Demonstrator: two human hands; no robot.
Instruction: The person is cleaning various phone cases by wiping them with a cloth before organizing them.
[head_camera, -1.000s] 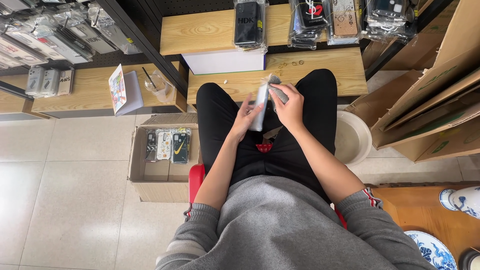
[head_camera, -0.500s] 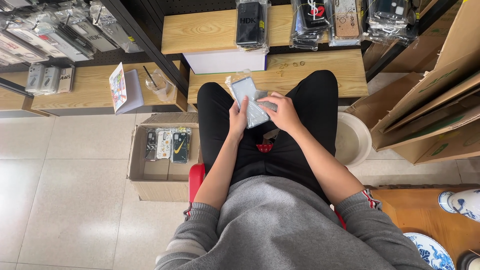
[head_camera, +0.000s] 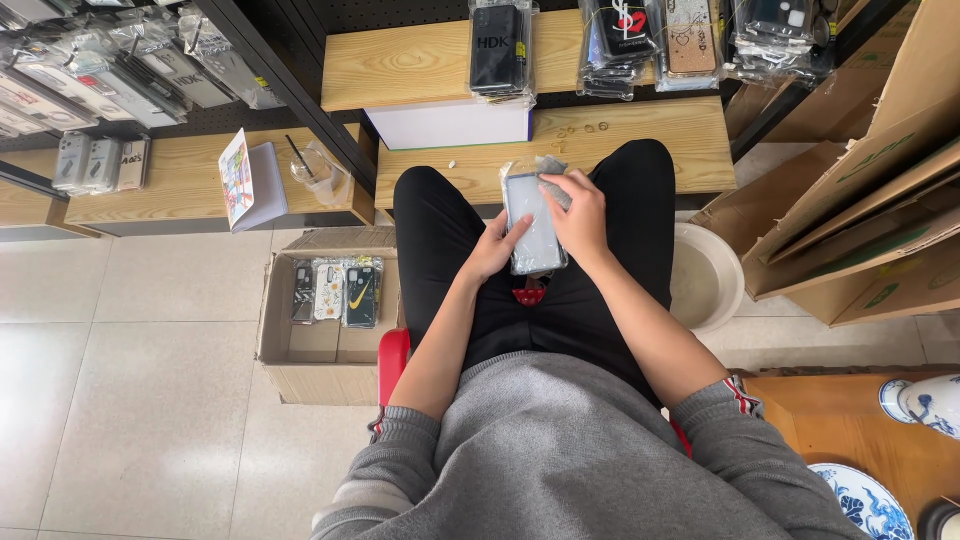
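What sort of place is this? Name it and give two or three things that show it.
Probably a phone-case shop or its stockroom. Bagged phone cases lie on wooden shelves, more hang on the rack at left, and a cardboard box on the floor holds several. The left hand and right hand hold one bagged case.

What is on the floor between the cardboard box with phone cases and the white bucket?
In the head view, the person's legs in black trousers and the red stool lie between the cardboard box and the white bucket.

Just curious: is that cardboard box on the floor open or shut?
Open: the cardboard box has its flaps spread, and bagged phone cases show inside.
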